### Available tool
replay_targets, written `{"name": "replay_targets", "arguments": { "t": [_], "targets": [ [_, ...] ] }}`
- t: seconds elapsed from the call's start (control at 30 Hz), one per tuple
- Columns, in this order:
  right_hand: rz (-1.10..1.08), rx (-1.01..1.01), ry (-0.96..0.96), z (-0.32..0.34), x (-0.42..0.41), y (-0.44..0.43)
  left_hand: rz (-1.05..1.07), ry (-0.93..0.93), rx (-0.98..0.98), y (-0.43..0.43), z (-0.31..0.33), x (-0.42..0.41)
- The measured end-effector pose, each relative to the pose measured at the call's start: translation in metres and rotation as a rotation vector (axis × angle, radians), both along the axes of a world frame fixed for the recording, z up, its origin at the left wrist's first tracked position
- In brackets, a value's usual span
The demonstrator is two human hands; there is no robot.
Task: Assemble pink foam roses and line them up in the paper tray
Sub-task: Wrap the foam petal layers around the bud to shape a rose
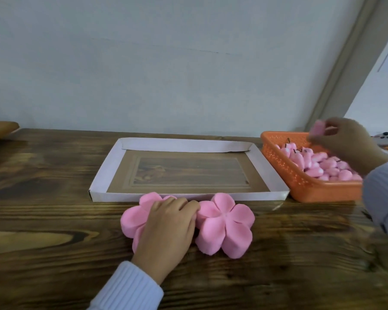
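free: tray (112,168) floor, from above | blocked: petal stacks (226,224) along near wall; basket (300,186) beside right wall

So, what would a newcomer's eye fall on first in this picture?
First, two pink five-petal foam flower stacks side by side on the dark wooden table, just in front of the white paper tray: the left stack, under the left hand, and the right stack. Then the orange plastic basket of small pink foam buds at the right, with the right hand pinching one bud above it.
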State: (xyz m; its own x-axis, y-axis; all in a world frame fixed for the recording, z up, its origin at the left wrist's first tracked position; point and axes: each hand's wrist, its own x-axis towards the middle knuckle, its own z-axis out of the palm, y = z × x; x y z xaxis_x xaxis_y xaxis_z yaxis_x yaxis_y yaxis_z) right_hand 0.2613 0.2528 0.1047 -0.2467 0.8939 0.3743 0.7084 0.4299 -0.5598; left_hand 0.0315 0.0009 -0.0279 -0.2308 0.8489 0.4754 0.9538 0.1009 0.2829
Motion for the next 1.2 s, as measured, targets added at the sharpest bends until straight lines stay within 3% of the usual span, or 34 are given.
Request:
{"name": "replay_targets", "arguments": {
  "t": [0.13,0.2,0.37,0.57,0.93,1.2],
  "targets": [
    [0.407,-0.330,0.602,-0.021,-0.035,-0.075,0.023,0.007,-0.034,0.000,0.006,0.001],
    [0.525,-0.330,0.710,-0.050,-0.053,-0.106,0.014,0.016,0.003,0.000,0.007,0.000],
    [0.467,-0.176,0.758,-0.118,-0.078,-0.144,0.065,0.125,0.079,0.000,0.005,-0.001],
    [0.463,-0.161,0.698,-0.133,-0.074,-0.140,0.055,0.115,0.058,0.002,0.016,0.003],
    [0.513,-0.215,0.700,-0.139,-0.073,-0.136,-0.127,-0.262,0.040,0.016,0.031,0.010],
    [0.513,-0.161,0.729,-0.140,-0.072,-0.136,-0.026,-0.371,0.099,0.017,0.017,0.011]
  ]
}}
